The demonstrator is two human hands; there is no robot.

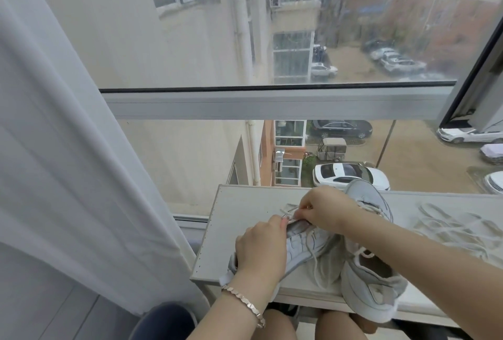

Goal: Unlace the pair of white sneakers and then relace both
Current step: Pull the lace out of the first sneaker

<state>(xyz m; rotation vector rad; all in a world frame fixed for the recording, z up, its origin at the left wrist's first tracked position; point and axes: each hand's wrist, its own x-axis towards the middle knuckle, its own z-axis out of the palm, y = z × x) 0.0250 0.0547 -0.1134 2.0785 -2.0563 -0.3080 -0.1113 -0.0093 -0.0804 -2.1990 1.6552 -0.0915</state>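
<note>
Head view, left hand (261, 247) gripping white sneaker (307, 241), right hand (324, 209) fingers (301, 214) pinching its lace (288, 211)

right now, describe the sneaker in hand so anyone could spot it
On the pale shelf at the window lie two sneakers. Pick the left sneaker: the left hand grips it and the right hand pinches its lace; the right sneaker lies unheld.
</note>
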